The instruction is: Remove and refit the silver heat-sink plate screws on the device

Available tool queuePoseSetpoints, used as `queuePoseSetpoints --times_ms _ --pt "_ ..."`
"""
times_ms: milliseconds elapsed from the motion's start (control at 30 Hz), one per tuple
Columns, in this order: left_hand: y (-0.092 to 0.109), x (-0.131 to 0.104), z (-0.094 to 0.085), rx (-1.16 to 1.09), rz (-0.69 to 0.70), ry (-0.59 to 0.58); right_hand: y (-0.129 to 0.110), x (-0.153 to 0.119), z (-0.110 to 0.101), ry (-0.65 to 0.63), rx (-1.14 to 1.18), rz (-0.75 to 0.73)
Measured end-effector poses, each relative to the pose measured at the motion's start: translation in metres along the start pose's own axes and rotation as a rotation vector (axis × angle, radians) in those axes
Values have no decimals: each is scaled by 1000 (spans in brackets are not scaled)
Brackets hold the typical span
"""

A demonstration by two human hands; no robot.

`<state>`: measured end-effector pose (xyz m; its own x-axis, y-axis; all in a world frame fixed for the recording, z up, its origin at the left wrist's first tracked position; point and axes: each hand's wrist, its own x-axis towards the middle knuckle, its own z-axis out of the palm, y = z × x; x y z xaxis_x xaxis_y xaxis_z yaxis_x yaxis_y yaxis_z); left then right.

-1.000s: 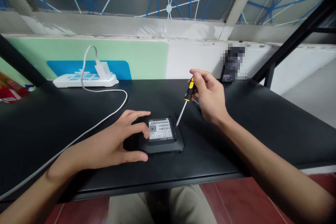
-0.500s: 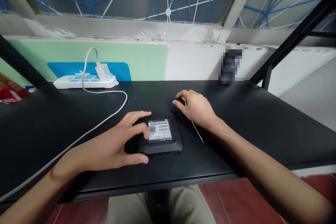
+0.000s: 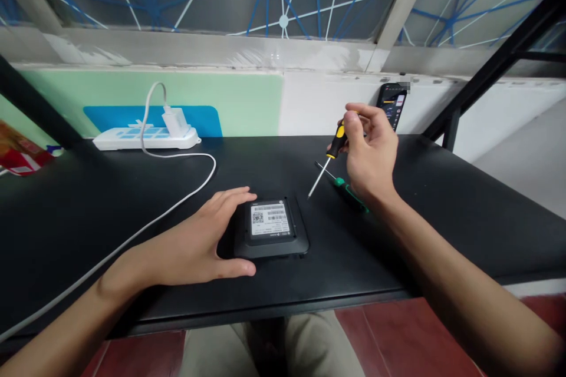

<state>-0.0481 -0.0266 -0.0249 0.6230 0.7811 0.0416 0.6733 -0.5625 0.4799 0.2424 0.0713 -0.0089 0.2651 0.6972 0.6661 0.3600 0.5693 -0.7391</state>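
Observation:
A black square device (image 3: 269, 245) with a white printed label lies on the black table. My left hand (image 3: 194, 247) is around its left side, thumb at the near edge and fingers at the far edge. It looks like a grip on the device. My right hand (image 3: 369, 150) holds a black and yellow screwdriver (image 3: 337, 142) above the table, its shaft slanting down to the left, tip right of the device and apart from it. Beneath that hand lies a green and black screwdriver (image 3: 349, 193), partly hidden by the wrist.
A white power strip (image 3: 145, 138) with a plugged-in charger (image 3: 175, 122) stands at the back left. Its white cable (image 3: 177, 203) curves across the table's left. A phone (image 3: 392, 103) leans on the back wall. A red packet (image 3: 22, 156) is far left.
My right hand has lifted the yellow and black screwdriver and turned its tip down to the left. The green screwdriver now shows. My left index finger has moved off the label toward the far edge.

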Motion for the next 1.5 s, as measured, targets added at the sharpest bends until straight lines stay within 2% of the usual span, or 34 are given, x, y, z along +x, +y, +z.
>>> queuePoseSetpoints --times_ms 333,533,700,900,1100,1267,1500 --pt "1 0 -1 35 25 20 -5 -17 12 -60 82 26" --pt "1 2 -2 41 36 33 -6 -17 11 -66 49 -35" --pt "0 2 0 26 53 42 -8 -21 11 -111 63 -21" --pt "-3 8 -1 48 12 34 -7 -23 12 -199 194 22" --pt "1 34 -16 169 -9 -101 6 -7 20 -192 161 75" --pt "-3 46 -9 226 66 -21 11 -1 18 -147 126 55" --pt "-8 39 1 89 87 22 11 -7 14 -79 109 -25"
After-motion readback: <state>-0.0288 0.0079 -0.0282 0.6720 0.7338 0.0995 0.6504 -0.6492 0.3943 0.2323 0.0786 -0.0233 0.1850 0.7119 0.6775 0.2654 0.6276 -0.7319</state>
